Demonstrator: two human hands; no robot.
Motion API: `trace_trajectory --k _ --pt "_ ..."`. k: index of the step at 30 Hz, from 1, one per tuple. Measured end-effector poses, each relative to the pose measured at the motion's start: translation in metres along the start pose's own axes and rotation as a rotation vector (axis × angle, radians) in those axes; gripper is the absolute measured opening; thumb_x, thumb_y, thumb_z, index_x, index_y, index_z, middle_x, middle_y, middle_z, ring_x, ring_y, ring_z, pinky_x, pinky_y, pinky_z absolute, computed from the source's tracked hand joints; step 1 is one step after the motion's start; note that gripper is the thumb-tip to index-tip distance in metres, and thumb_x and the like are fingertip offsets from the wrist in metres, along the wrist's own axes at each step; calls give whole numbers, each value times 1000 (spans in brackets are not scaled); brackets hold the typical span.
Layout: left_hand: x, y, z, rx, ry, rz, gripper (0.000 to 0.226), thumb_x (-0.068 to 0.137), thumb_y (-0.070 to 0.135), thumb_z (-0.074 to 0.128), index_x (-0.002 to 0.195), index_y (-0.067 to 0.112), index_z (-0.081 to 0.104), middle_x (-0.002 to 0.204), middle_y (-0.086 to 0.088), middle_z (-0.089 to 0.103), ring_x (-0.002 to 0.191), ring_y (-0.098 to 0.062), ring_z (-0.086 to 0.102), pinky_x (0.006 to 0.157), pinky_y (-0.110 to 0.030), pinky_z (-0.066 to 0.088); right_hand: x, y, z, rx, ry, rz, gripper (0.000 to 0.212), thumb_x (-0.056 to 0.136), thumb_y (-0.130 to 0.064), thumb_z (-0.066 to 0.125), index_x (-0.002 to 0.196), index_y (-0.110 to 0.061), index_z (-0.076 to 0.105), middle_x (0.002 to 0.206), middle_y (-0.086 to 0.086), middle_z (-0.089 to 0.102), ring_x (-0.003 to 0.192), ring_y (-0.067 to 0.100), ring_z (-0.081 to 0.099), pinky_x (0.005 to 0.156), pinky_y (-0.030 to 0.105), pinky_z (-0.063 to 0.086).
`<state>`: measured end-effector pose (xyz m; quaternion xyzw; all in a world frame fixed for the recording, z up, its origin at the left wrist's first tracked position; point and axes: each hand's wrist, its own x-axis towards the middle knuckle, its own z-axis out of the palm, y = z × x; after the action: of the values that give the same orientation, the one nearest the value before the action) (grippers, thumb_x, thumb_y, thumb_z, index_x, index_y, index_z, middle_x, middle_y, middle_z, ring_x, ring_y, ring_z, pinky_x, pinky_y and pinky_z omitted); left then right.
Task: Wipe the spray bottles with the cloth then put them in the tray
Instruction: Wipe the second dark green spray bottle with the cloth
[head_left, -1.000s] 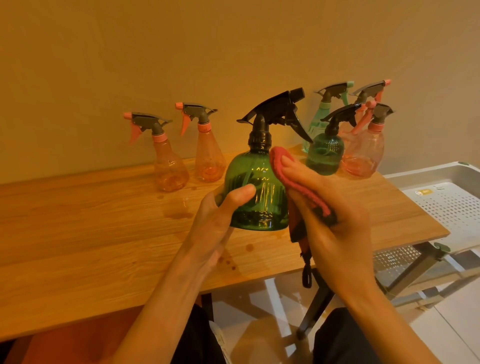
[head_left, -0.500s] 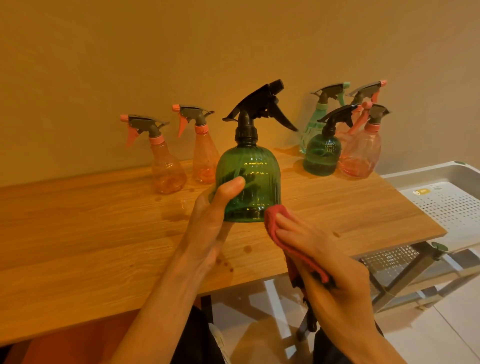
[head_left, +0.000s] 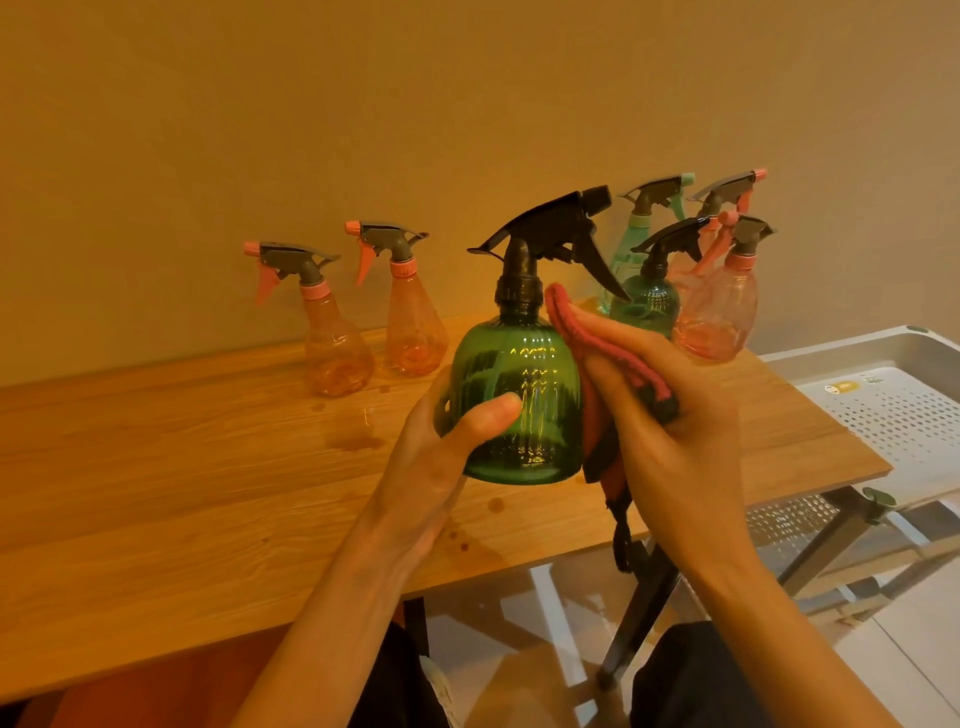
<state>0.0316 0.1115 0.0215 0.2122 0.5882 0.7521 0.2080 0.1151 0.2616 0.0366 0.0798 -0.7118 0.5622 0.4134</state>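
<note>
From the head camera, the left hand (head_left: 447, 441) holds the green spray bottle (head_left: 519, 395) upright above the wooden table (head_left: 182, 493), thumb curled across the ribbed front and the other fingers wrapped behind its lower body. The right hand (head_left: 670, 431) presses the red cloth (head_left: 597, 338) against the bottle's right shoulder, fingers together and nearly straight along the fabric, with the cloth's tail pinched in the palm and hanging below. The bottle looks like thin, stiff plastic and seems empty, so it should be light; its glossy dome may slip, and wet spots show on the tabletop. The broad lower body, where it is held now, or the narrow neck under the black trigger looks the safest hold. Two pink bottles (head_left: 374, 322) stand by the wall to the left, and a cluster of four more bottles (head_left: 696, 291) stands behind on the right. The white perforated tray (head_left: 904, 410) sits beyond the table's right end, with no bottle visible in it.
</note>
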Motion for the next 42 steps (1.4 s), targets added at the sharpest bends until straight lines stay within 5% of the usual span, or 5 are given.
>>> trace_trajectory --k 9,17,24,30,42 --pt "1 -6 -4 36 72 26 89 57 40 84 137 17 55 123 -9 71 114 -25 69 83 -31 58 -32 0 -7 -43 -21 56 32 92 -2 59 121 -14 66 126 -15 67 120 -1 61 98 10 45" --pt "-4 -5 5 132 68 48 88 49 41 87 130 26 56 116 3 73 106 -14 72 78 -26 59 5 -3 0 -357 -2 -236 34 93 -3 66 127 -7 63 135 7 62 133 22 56 110 32 46" --pt "-5 -2 5 171 79 62 88 47 43 88 128 29 56 114 5 73 106 -13 72 78 -28 61 12 0 5 -565 -103 -299 36 98 -21 54 130 -8 64 139 0 59 137 21 49 111 33 44" --pt "-5 -4 4 164 91 56 89 46 41 88 128 29 56 114 6 73 106 -14 72 78 -29 61 1 3 -1 -589 -134 -324 33 97 -17 56 127 -7 66 135 -3 59 133 18 52 109 25 43" --pt "-6 -3 7 168 121 106 90 47 42 89 129 28 56 120 1 71 110 -17 71 79 -31 61 13 1 -2 -669 -183 -381 32 97 -13 58 127 -4 66 138 4 60 135 24 50 109 33 45"
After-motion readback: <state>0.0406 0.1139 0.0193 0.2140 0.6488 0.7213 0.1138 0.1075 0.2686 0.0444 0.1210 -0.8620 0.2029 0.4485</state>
